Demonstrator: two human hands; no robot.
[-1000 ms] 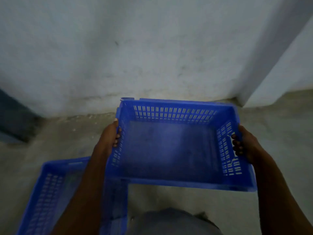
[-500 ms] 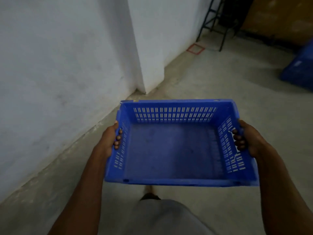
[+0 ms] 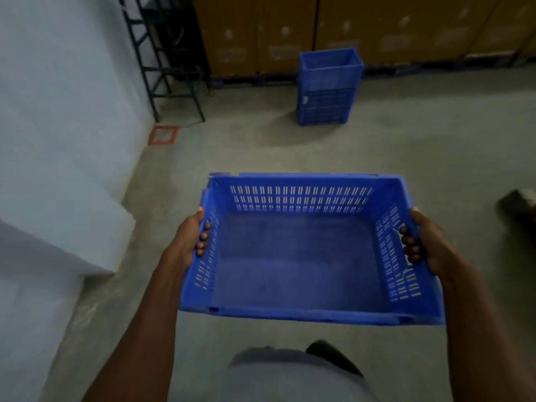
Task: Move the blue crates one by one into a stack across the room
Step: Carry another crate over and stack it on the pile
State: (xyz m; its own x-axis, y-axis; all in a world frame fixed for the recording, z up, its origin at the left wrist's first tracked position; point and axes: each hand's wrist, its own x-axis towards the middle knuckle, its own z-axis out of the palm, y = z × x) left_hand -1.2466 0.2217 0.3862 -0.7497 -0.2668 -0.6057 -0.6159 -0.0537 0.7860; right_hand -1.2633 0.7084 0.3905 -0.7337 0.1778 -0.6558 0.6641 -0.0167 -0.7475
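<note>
I carry an empty blue slotted crate (image 3: 295,268) in front of me, level, above the concrete floor. My left hand (image 3: 191,236) grips its left wall, fingers curled through the handle slot to the inside. On the opposite wall my right hand (image 3: 420,242) grips the same way. Across the room a stack of blue crates (image 3: 327,85) stands on the floor in front of brown cartons.
A white wall and its corner (image 3: 72,169) run along my left. A black metal rack (image 3: 168,59) stands at the back left, beside a red square floor mark (image 3: 163,135). Brown cartons (image 3: 362,27) line the far side. A dark object (image 3: 519,204) lies at the right edge.
The view has swung right, from facing the wall to facing the room. The crate on the floor at my left has left the frame; the far stack now sits ahead. Both hands keep their grip.
</note>
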